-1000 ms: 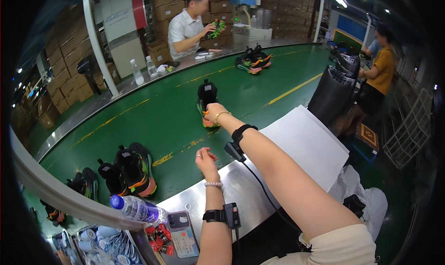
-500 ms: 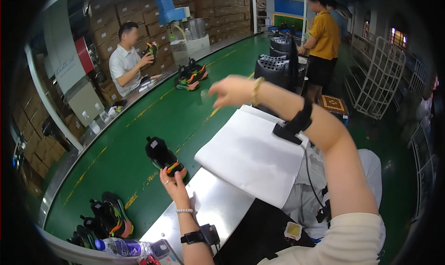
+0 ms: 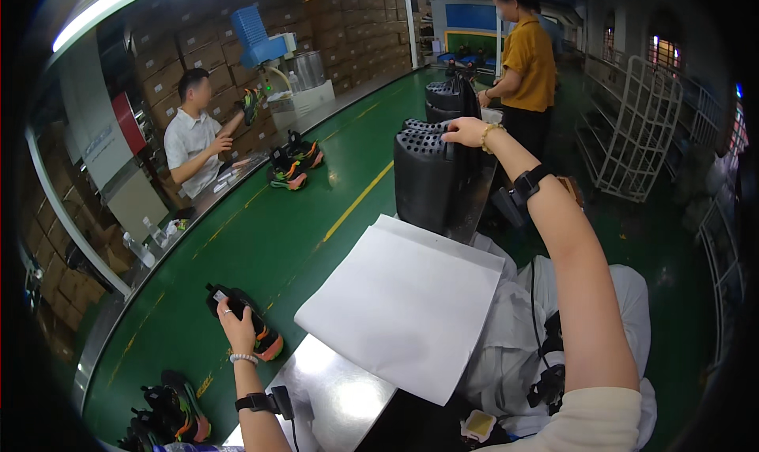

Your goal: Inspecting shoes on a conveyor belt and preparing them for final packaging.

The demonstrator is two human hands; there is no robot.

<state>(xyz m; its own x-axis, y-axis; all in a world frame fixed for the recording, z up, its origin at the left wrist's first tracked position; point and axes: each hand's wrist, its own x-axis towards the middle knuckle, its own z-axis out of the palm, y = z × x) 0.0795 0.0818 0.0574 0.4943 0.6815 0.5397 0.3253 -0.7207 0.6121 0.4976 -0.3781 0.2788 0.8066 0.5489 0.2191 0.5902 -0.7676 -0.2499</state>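
Observation:
My left hand (image 3: 236, 327) rests on a black shoe with an orange and green sole (image 3: 245, 325) lying on the green conveyor belt (image 3: 261, 238), fingers around its upper. My right hand (image 3: 466, 130) reaches far forward and grips the top edge of a black perforated plastic crate (image 3: 435, 179) standing upright beside the belt. A stack of large white paper sheets (image 3: 403, 302) lies on the metal table (image 3: 340, 397) between my arms.
More black and orange shoes sit on the belt at the lower left (image 3: 178, 408) and further along it (image 3: 294, 163). A seated person in a white shirt (image 3: 194, 139) handles a shoe across the belt. A person in a yellow shirt (image 3: 526, 60) stands by more crates. A white wire rack (image 3: 640, 132) is at the right.
My view has swung right. My right hand has moved forward from above the paper to the black crate and taken hold of its top. My left hand stays on the shoe.

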